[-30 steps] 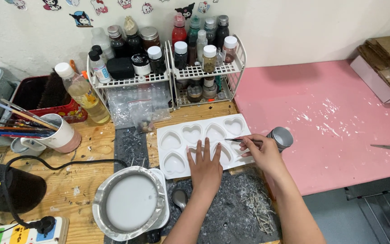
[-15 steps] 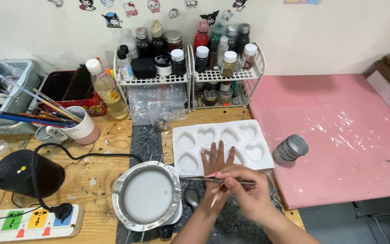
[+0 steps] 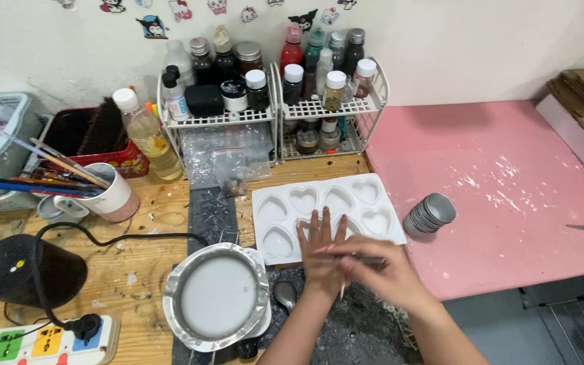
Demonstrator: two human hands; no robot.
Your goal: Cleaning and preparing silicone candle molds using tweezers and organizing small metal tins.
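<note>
A person's left hand [image 3: 324, 249] lay flat, fingers spread, on the near edge of a white silicone mould [image 3: 285, 203] with eight heart-shaped cavities, which rested on the wooden bench in front of the wire bottle racks [image 3: 273, 111]. The right hand [image 3: 381, 272] crossed over the left wrist, fingers pinched around a thin metal tool [image 3: 370, 259] whose length was largely hidden by the hand. A second earlier that tool had pointed at the mould's right-hand cavities, beside the stack of small metal cups [image 3: 430, 213]; half a second earlier the right hand had drawn back across the left, with the tool lying level and plainly in view. The left hand had not shifted on the mould. The cups stood clear of both hands on the pink surface [image 3: 508, 155], just right of the mould. A round metal bowl of pale grey liquid [image 3: 215, 296] sat near the left forearm, with a spoon [image 3: 285, 295] between bowl and arm.
</note>
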